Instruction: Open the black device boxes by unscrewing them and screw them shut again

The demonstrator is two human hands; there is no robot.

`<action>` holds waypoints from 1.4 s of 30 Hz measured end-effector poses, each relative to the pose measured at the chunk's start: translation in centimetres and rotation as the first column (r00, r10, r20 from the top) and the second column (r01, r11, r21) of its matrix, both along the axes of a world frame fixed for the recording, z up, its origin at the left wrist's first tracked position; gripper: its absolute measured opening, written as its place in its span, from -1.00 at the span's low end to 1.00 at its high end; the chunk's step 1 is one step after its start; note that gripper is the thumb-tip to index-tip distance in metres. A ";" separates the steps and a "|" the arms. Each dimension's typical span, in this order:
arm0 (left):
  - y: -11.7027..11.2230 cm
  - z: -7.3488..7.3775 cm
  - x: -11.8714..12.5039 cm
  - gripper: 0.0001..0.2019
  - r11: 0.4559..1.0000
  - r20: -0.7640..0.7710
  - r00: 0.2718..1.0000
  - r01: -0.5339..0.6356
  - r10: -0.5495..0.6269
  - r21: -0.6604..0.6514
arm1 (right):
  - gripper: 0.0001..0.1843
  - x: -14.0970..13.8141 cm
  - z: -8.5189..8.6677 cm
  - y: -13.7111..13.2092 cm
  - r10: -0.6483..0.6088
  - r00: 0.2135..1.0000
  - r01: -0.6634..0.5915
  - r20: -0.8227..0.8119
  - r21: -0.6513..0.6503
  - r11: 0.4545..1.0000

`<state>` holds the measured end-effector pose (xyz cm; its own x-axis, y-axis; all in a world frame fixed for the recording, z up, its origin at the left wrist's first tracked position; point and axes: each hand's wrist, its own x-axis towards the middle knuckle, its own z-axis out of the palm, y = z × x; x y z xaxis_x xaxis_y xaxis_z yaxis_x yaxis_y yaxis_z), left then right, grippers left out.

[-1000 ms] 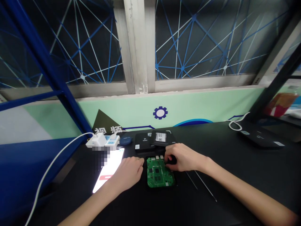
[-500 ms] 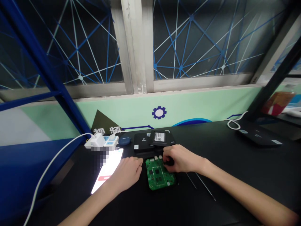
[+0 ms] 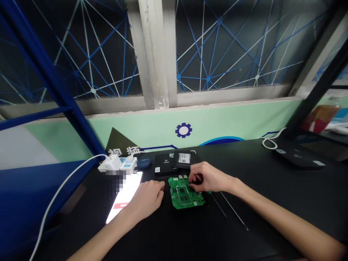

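Note:
A green circuit board, with dark chips and silver ports along its back edge, sits at the middle of the table, raised a little from the dark surface. My right hand is closed, thumb and fingers pinched on the board's right back edge; the exact grip is partly hidden by the fingers. My left hand lies palm down on the table just left of the board, fingers stretched forward and apart from it. Beside that hand a phone shows a bright screen.
Black flat boxes lie behind the board, one with a white label. Two thin metal shafts rest right of it. A white power strip, a dark blue case and another black box stand farther off.
My right hand has risen slightly, and the circuit board has come up with it, its front edge higher than before. My left hand has stayed almost still.

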<state>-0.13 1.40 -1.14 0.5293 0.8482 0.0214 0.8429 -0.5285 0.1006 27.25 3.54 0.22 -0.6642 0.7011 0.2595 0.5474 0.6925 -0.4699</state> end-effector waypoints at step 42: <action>-0.1 0.0 0.2 -0.69 1.000 0.036 0.999 -0.025 0.025 0.004 | -0.93 1.0 0.2 -0.3 -0.041 0.989 0.034 -0.141 -0.054 0.998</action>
